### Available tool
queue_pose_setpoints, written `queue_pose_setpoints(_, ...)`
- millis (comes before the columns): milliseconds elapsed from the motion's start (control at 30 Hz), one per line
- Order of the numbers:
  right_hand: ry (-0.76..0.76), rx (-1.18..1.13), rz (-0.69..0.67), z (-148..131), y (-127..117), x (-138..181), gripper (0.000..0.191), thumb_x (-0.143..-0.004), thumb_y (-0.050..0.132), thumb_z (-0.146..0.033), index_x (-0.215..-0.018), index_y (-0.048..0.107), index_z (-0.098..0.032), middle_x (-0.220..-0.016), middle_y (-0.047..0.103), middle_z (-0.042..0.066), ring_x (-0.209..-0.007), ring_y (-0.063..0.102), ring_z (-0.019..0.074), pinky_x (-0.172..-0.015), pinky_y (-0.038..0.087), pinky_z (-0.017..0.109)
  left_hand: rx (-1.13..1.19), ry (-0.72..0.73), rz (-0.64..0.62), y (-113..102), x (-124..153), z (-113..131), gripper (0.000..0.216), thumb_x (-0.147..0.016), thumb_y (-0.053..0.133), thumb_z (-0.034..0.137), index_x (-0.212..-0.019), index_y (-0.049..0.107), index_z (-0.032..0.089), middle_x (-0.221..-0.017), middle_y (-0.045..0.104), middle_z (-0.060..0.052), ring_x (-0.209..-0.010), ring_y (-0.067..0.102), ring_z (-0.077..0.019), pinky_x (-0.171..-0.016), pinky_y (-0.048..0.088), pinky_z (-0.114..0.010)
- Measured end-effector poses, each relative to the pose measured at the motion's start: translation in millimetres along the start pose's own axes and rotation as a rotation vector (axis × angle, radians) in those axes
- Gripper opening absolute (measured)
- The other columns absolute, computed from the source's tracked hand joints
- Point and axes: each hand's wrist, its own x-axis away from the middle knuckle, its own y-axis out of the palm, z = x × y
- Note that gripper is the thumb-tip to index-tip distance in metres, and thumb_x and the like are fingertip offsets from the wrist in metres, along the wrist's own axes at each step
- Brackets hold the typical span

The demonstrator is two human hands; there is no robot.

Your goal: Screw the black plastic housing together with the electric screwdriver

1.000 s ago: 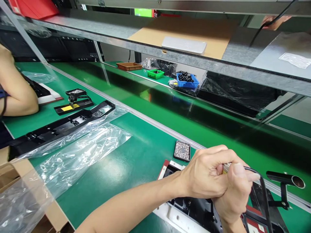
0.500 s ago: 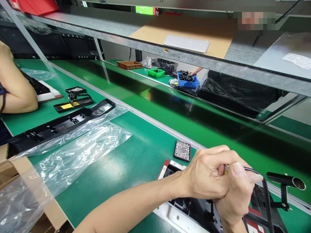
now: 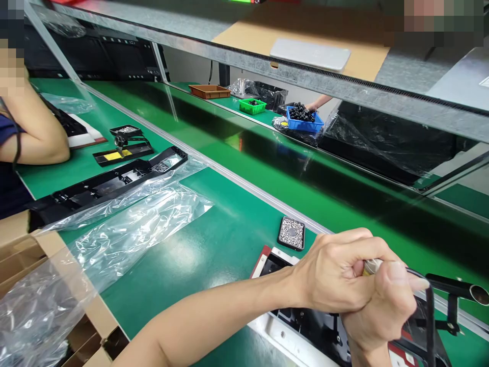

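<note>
My left hand (image 3: 336, 272) and my right hand (image 3: 382, 308) are clasped together at the lower right around a slim corded tool (image 3: 372, 265), whose black cable (image 3: 430, 316) loops down to the right. Both fists are closed on it. They hover over a black plastic part (image 3: 309, 326) lying in a white and red fixture (image 3: 282, 339). A small black tray of silver screws (image 3: 291, 233) sits just left of my left hand.
A long black plastic frame (image 3: 110, 181) and clear plastic bags (image 3: 130, 229) lie at the left, near a cardboard box (image 3: 23, 255). A co-worker's arm (image 3: 42, 135) rests at far left. Beyond the conveyor stand brown (image 3: 209, 90), green (image 3: 252, 106) and blue (image 3: 303, 120) bins. A black tube holder (image 3: 458, 290) stands right.
My clasped hands have hardly moved on the tool. The view has shifted slightly, and another person's hand now reaches the blue bin across the conveyor.
</note>
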Motion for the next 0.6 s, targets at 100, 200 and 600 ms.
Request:
queue_pose_setpoints(100,0.043,-0.061,0.039,-3,3,0,0.055,-0.073,0.071,-0.062,-0.05,0.044,-0.02,-0.053,0.04,0.001,-0.049,0.038,0.0135,-0.038,0.024,0.028,-0.001,0.017,0.003,-1,0,2,0.027,-0.1,0.059,0.037,-0.097,0.075,0.015,-0.086,0.071,-0.005,-0.075,0.064,-0.015,-0.068,0.054,-0.026)
queue_pose_setpoints(200,0.071,-0.076,0.058,-4,5,0,0.053,-0.07,0.073,-0.06,-0.049,0.047,-0.019,-0.052,0.042,0.001,-0.048,0.039,0.0135,-0.036,0.025,0.027,0.006,0.007,0.01,-1,0,3,0.028,-0.1,0.058,0.038,-0.096,0.075,0.015,-0.084,0.069,-0.004,-0.074,0.063,-0.0146,-0.066,0.053,-0.026)
queue_pose_setpoints(600,0.094,-0.058,0.115,-13,10,-4,0.047,-0.059,0.072,-0.052,-0.037,0.045,-0.02,-0.045,0.039,0.002,-0.041,0.038,0.0118,-0.036,0.035,0.028,0.03,-0.021,0.034,4,4,-3,0.018,-0.094,0.07,0.033,-0.098,0.074,0.017,-0.088,0.071,-0.003,-0.075,0.065,-0.0147,-0.069,0.055,-0.025)
